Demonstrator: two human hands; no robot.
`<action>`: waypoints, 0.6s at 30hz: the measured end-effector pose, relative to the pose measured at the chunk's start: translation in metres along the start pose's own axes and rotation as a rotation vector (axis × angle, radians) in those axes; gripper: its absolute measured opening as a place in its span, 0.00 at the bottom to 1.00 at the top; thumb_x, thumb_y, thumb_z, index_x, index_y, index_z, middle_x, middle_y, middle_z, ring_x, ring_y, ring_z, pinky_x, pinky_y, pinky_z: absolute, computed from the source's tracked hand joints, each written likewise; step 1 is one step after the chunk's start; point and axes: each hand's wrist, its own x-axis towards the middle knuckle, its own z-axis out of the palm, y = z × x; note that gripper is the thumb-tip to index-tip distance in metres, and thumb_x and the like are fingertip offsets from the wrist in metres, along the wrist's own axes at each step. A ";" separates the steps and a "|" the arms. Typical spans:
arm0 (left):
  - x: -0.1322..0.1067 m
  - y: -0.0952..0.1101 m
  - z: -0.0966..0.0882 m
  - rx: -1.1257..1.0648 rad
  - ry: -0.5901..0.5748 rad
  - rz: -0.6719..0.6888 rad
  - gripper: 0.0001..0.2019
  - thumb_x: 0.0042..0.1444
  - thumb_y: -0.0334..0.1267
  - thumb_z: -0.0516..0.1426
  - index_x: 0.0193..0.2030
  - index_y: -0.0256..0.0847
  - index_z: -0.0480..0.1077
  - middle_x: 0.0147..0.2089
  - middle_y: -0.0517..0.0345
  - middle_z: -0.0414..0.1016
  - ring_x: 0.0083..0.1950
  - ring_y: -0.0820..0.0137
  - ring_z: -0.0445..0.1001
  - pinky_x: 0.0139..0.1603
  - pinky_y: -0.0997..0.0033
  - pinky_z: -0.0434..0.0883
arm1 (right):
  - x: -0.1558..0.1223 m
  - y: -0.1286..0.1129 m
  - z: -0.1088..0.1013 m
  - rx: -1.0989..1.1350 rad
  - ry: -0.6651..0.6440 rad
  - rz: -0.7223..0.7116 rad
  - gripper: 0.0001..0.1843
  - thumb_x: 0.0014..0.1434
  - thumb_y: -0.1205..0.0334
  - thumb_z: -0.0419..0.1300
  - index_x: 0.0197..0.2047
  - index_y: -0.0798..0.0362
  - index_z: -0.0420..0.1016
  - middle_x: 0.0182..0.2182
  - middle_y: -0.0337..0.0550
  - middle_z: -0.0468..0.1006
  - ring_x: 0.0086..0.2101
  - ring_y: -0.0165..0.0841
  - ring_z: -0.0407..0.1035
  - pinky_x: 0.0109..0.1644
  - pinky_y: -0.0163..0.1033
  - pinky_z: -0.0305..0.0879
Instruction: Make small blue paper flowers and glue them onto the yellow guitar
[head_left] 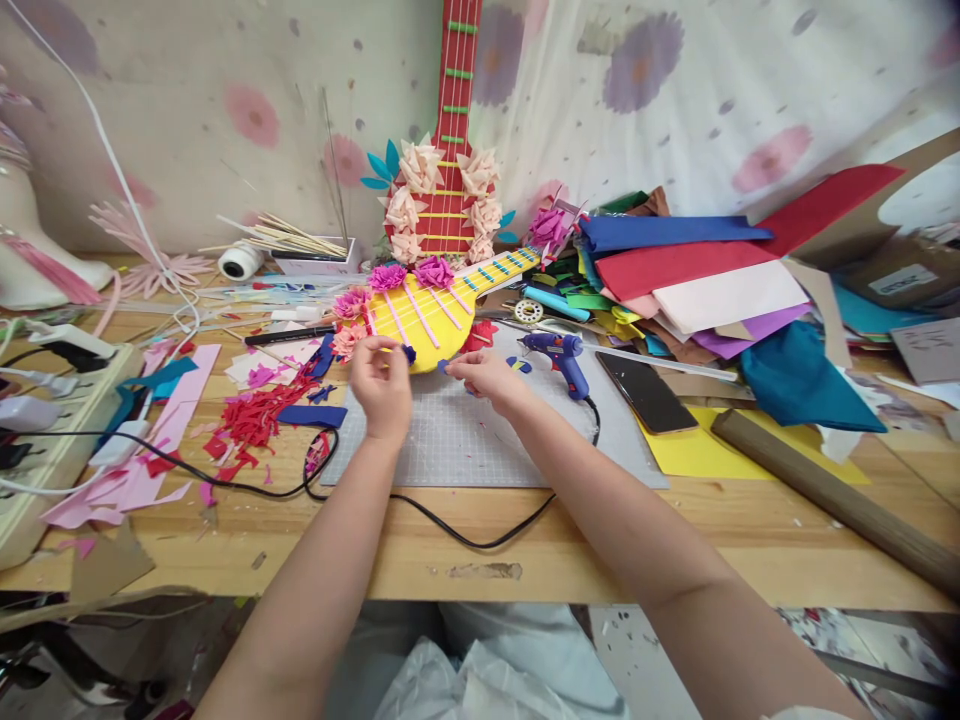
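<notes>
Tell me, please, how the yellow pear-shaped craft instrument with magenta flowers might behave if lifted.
The instrument probably lifts as one stiff piece, as its neck extends straight. Its ruffled flowers look soft and may crush if gripped.

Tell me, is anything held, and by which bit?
The right hand pinches a small blue felt-like piece by its edge; whether the left hand holds anything is unclear.

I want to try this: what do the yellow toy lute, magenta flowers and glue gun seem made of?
Yellow toy lute: probably felt or card, from its matte, even face. Magenta flowers: likely felt or paper, matte, with layered petals. Glue gun: apparently smooth plastic, from its moulded blue body.
</notes>
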 end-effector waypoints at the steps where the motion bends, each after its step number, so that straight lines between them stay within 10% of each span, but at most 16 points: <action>1: 0.010 -0.003 -0.007 0.055 0.083 0.038 0.02 0.51 0.32 0.52 0.32 0.41 0.62 0.33 0.62 0.66 0.29 0.79 0.65 0.32 0.79 0.64 | 0.001 -0.004 0.002 -0.060 -0.039 0.024 0.09 0.43 0.59 0.63 0.20 0.52 0.67 0.14 0.33 0.60 0.16 0.24 0.50 0.21 0.34 0.46; 8: 0.046 -0.027 -0.034 0.247 0.314 0.158 0.08 0.46 0.25 0.49 0.33 0.41 0.59 0.35 0.61 0.63 0.35 0.75 0.66 0.41 0.74 0.66 | 0.010 -0.045 0.018 -0.519 -0.090 0.118 0.09 0.45 0.63 0.64 0.22 0.54 0.66 0.13 0.32 0.58 0.16 0.23 0.52 0.19 0.31 0.45; 18: 0.041 -0.038 -0.036 0.433 0.031 0.329 0.18 0.40 0.23 0.51 0.41 0.40 0.60 0.42 0.54 0.64 0.46 0.66 0.67 0.51 0.64 0.66 | 0.025 -0.062 0.022 -0.604 -0.278 0.322 0.20 0.51 0.68 0.62 0.16 0.53 0.55 0.13 0.33 0.53 0.16 0.21 0.46 0.17 0.30 0.40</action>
